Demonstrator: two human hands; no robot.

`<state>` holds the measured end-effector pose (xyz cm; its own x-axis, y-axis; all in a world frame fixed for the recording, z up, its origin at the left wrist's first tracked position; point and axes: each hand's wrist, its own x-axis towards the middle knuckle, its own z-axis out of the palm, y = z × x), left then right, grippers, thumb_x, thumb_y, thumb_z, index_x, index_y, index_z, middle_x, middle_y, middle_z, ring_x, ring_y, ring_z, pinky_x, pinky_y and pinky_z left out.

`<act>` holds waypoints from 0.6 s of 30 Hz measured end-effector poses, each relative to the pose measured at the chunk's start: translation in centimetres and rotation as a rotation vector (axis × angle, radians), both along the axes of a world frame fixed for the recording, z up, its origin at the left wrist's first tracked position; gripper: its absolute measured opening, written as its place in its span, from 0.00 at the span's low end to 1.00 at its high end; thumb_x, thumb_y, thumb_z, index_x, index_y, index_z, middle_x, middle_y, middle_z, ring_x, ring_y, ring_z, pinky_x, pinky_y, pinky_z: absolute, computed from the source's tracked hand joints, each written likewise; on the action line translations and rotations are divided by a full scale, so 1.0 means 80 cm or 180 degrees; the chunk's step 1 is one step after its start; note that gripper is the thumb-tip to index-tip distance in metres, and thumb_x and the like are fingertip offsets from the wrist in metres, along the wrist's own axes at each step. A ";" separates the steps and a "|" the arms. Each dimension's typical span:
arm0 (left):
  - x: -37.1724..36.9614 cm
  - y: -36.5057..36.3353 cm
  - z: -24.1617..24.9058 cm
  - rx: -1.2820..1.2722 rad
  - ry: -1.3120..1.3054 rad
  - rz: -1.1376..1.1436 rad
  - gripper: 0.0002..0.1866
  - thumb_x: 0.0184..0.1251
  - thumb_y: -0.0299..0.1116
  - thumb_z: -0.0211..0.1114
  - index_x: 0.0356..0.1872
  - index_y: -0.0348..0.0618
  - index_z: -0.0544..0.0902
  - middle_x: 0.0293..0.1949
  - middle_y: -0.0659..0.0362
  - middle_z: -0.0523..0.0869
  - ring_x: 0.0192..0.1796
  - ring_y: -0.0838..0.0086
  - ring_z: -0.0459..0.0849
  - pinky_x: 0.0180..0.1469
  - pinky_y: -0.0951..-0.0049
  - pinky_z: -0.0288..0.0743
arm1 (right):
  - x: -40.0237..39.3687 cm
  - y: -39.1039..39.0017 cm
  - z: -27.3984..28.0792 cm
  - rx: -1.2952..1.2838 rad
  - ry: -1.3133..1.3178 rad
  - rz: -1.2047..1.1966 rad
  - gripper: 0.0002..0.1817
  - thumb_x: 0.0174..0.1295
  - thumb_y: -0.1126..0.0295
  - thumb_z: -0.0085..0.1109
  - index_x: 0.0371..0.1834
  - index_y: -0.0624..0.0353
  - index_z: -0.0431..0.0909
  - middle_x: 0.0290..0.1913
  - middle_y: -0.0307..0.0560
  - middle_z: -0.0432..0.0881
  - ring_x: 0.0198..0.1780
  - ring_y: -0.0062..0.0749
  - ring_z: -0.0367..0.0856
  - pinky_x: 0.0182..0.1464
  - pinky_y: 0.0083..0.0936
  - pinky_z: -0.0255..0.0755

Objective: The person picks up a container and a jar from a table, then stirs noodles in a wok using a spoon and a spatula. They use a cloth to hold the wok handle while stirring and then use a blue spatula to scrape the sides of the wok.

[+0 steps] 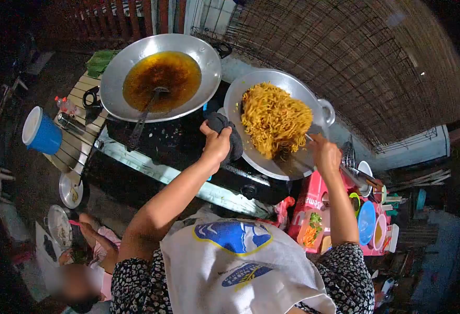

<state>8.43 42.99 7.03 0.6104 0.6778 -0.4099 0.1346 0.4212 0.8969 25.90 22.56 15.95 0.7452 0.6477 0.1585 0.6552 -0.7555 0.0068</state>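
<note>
My left hand (217, 146) is closed around a dark cloth (219, 123) at the near left rim of a metal wok (261, 165). In that wok lies a large heap of yellow-brown noodles (274, 118). My right hand (327, 155) is closed around a metal cooking utensil (309, 137) at the wok's right side. The utensil's head is hidden by the noodles. Left of this wok, a second wok (112, 78) holds amber oil-like liquid (162, 73), with a long-handled turner or ladle (143, 116) resting in it.
A wire mesh (334, 68) stands behind the woks. At right, a pink-covered table (300, 201) bears a tub of chopped vegetables (313, 230), a blue bowl (366, 222) and a pink bowl (379, 233). A blue bucket (44, 137) is left. Another person (101, 246) works over a pan (59, 225).
</note>
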 end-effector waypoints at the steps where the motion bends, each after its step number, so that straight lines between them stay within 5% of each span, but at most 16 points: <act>1: -0.001 -0.001 0.003 -0.0092 -0.0063 0.0090 0.35 0.59 0.39 0.53 0.61 0.43 0.41 0.55 0.46 0.65 0.57 0.62 0.67 0.59 0.67 0.56 | 0.000 0.001 0.012 0.0002 -0.0014 -0.0007 0.12 0.56 0.61 0.51 0.42 0.46 0.78 0.29 0.56 0.80 0.34 0.50 0.79 0.35 0.41 0.72; 7: -0.016 -0.012 -0.001 -0.0473 -0.0689 0.0341 0.30 0.59 0.37 0.53 0.57 0.45 0.47 0.49 0.52 0.67 0.52 0.69 0.68 0.56 0.71 0.59 | 0.011 0.016 0.048 -0.0649 -0.0756 -0.0415 0.12 0.56 0.63 0.50 0.41 0.46 0.79 0.35 0.52 0.80 0.35 0.47 0.80 0.34 0.37 0.73; 8: -0.021 -0.013 -0.001 -0.0472 -0.0692 0.0342 0.30 0.59 0.37 0.53 0.57 0.45 0.47 0.49 0.52 0.67 0.52 0.69 0.68 0.56 0.71 0.59 | 0.001 0.016 0.054 -0.0416 -0.1072 0.0166 0.12 0.54 0.67 0.50 0.39 0.47 0.80 0.31 0.49 0.79 0.34 0.44 0.79 0.34 0.35 0.73; 18: -0.125 -0.009 0.027 -0.0751 -0.1264 0.0585 0.21 0.59 0.36 0.55 0.50 0.48 0.57 0.44 0.58 0.70 0.46 0.74 0.72 0.50 0.73 0.66 | -0.011 0.037 0.065 -0.0765 -0.2014 0.1057 0.12 0.49 0.70 0.50 0.34 0.46 0.82 0.30 0.39 0.75 0.36 0.31 0.74 0.39 0.29 0.67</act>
